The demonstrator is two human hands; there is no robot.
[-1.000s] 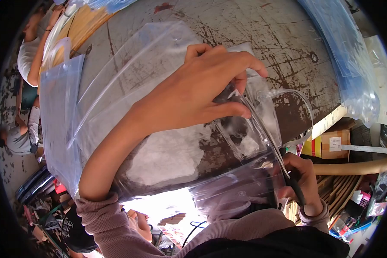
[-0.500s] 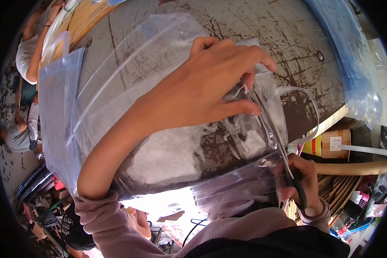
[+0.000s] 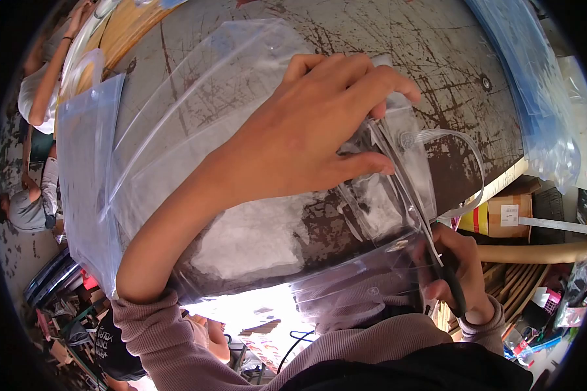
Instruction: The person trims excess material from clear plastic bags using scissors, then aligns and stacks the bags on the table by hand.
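A clear plastic bag (image 3: 248, 238) with a looped clear handle (image 3: 479, 166) lies over the worn table. My left hand (image 3: 326, 124) rests across it, thumb and fingertips spaced apart, its curled fingers holding the plastic near its right edge. In my right hand (image 3: 460, 267), low at the right, are scissors (image 3: 455, 293) with a dark handle. Their long blades point up and left along the bag's edge, toward my left fingers. Glare and see-through layers hide exactly where the blades meet the plastic.
Another clear bag (image 3: 88, 163) hangs over the table's left side. Bluish plastic sheets (image 3: 535, 98) lie at the right edge. A cardboard box (image 3: 509, 215) stands below right. At the far left are other people, including one in a grey shirt (image 3: 27, 212).
My right hand has shifted slightly up with the scissors, and the blades look a little further apart. My left hand's fingers have moved slightly while staying on the bag.
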